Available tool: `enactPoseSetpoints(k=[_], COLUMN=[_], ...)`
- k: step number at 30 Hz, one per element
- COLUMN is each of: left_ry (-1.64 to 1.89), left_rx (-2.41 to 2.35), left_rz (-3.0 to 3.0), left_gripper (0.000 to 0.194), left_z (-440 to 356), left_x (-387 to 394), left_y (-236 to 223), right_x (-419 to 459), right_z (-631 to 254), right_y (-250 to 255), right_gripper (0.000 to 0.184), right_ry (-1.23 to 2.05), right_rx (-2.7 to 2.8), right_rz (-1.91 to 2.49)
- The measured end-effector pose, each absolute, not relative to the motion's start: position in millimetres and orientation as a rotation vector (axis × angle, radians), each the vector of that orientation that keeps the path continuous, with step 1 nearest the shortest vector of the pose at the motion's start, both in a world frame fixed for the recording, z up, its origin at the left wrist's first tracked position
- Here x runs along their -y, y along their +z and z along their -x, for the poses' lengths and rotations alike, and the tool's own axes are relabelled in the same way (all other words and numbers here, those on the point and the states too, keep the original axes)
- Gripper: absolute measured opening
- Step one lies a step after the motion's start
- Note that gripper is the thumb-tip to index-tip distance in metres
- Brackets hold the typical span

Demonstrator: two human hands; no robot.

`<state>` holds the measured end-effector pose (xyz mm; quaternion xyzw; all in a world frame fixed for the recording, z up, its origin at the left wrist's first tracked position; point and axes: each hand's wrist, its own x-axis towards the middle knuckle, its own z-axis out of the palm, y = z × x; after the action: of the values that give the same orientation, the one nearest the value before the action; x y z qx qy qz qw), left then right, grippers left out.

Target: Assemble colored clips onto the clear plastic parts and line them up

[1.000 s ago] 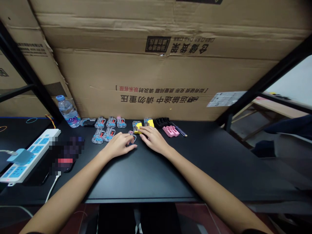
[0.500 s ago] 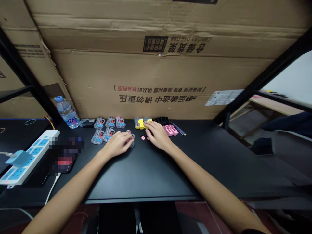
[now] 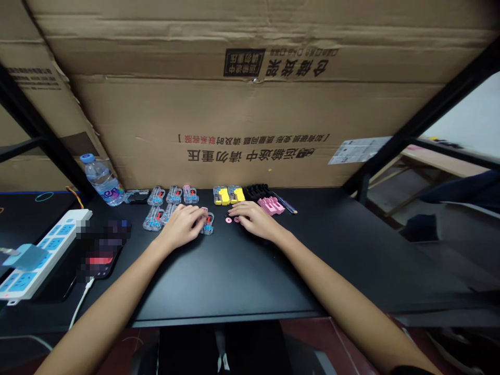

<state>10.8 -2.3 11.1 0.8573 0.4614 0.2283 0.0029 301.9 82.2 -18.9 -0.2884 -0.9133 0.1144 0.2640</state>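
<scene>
My left hand (image 3: 183,227) is curled at the left edge of a small clear plastic case (image 3: 208,223) with red, blue and pink parts inside. Its fingers and thumb close on that edge, and the case stays on the black tabletop. My right hand (image 3: 255,220) hovers low, palm down, with fingers bent and apart. Its fingertips are beside small black bits and a pink ring (image 3: 236,219); another pink ring (image 3: 228,220) lies to their left. Just behind are two clear cases with yellow parts (image 3: 236,195). A pink ridged piece (image 3: 271,205) sits beyond the right hand.
Several clear cases (image 3: 156,196) stand in rows at the left, beside a water bottle (image 3: 102,179). Black ridged pieces (image 3: 258,191) and a pen (image 3: 285,203) lie back right. A power strip (image 3: 50,250) and a phone (image 3: 103,250) occupy the left; cardboard (image 3: 219,114) walls the back.
My left hand has shifted slightly left, leaving more of the clear case showing. My right fingers have come down off the yellow part toward the small black bits. The view has shifted slightly.
</scene>
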Motion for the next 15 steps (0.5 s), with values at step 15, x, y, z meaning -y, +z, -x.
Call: enactPoseSetpoints(k=[15], left_ry=[0.733], left_rx=[-1.476], left_rz=[-2.662], left_gripper=[0.023], left_z=[-7], left_x=[0], left_y=[10], right_x=[-74], right_z=[-301], right_y=[-5], right_gripper=[0.039], right_ry=[0.268], right_rx=[2.490], right_rz=[0.818])
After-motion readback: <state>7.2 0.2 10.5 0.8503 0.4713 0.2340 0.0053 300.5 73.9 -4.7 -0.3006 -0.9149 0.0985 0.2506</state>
